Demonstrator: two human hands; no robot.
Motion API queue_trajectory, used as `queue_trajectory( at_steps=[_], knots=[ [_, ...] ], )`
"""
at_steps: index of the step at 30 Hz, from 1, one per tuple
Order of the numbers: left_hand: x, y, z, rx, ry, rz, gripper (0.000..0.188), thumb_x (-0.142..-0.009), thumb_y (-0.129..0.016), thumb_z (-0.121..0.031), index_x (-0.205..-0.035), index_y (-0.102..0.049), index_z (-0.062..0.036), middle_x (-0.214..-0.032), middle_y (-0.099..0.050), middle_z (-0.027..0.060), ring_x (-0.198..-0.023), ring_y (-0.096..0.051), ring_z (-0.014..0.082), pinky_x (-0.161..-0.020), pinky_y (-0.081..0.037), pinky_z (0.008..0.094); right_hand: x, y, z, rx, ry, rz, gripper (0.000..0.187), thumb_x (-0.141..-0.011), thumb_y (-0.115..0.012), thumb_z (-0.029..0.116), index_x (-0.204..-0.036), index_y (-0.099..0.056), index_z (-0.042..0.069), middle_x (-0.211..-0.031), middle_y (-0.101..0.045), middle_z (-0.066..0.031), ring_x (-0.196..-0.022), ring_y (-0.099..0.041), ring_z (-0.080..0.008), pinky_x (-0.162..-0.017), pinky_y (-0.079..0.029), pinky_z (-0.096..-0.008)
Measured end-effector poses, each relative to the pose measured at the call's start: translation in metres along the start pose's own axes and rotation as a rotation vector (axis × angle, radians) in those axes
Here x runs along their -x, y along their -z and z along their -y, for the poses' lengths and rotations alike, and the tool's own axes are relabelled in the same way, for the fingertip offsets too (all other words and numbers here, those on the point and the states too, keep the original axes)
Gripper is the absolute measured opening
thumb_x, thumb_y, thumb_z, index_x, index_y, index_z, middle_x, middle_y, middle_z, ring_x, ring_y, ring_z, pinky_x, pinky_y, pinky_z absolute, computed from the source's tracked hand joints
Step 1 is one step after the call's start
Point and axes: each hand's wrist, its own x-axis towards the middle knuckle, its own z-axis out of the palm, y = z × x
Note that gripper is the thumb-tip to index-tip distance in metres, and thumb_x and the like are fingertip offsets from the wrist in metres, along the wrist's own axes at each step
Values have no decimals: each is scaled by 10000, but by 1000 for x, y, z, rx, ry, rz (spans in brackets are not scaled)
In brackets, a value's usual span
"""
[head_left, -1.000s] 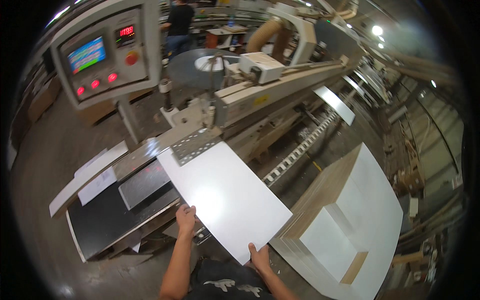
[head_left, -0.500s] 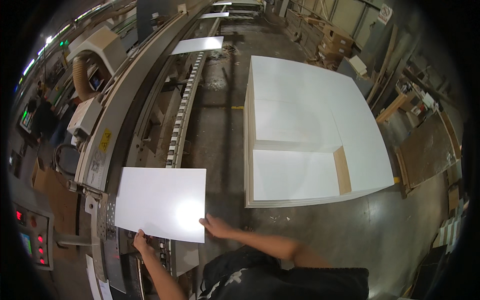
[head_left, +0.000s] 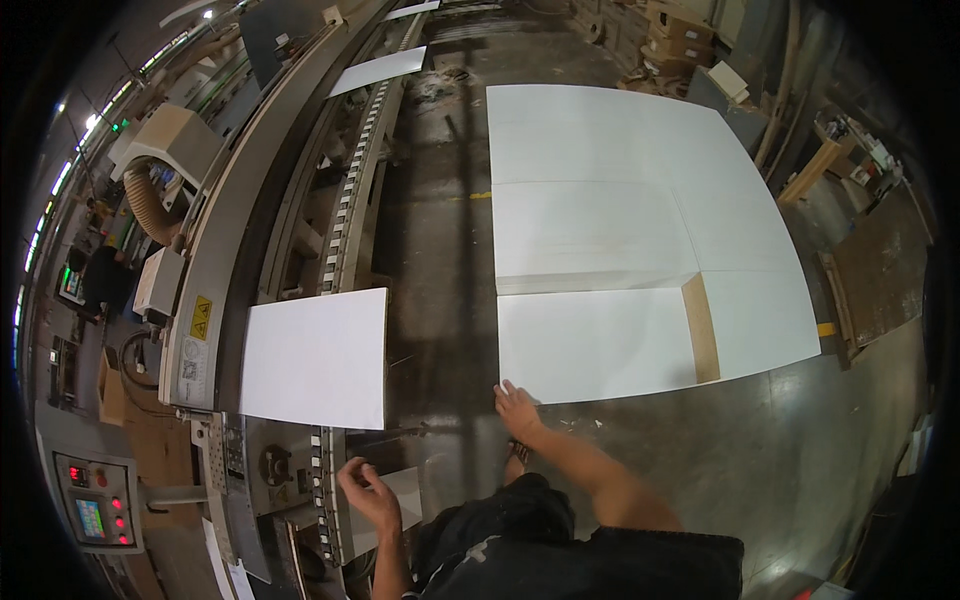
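A white rectangular panel (head_left: 318, 357) lies flat on the feed bed of a long grey machine (head_left: 235, 215), apart from both hands. My left hand (head_left: 368, 495) hovers just below the panel, fingers loosely curled, holding nothing. My right hand (head_left: 517, 410) reaches out to the lower left corner of a large stack of white panels (head_left: 640, 230), fingers spread at its edge. The stack's top layer is made of several white sheets, with a strip of bare wood (head_left: 700, 328) showing near the front.
A control box with a small screen and red buttons (head_left: 96, 503) stands at lower left. A roller track (head_left: 352, 215) runs along the machine, with another white panel (head_left: 378, 70) far up it. Stained concrete floor (head_left: 440, 230) separates machine and stack. Cardboard boxes and boards (head_left: 700, 30) crowd the far right.
Both hands let go of the white panel, which now rests on the machine bed. My right hand moved right to the stack's corner; my left hand dropped back. The view swung toward the stack.
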Motion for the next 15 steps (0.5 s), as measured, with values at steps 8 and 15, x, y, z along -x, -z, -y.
queue_trajectory(
  at_steps=[8,15],
  knots=[
    [38,-164,87,186,528,794,241,-967,-630,-223,-1133,-612,-50,-983,-645,58,-858,-625,186,-741,-522,352,55,8,11,-240,-52,-125,754,-851,-636,235,-1511,-338,27,-1628,-193,-150,-1484,-211,-374,-1152,-283,-515],
    [64,-311,122,721,1394,869,424,-1015,-529,-438,-1195,-504,-55,-1030,-628,142,-812,-649,277,-666,-552,463,190,72,-1,-824,-597,103,269,-883,-568,232,-1107,-657,113,-1250,-580,-145,-1187,-526,-368,-1008,-421,-511]
  ],
)
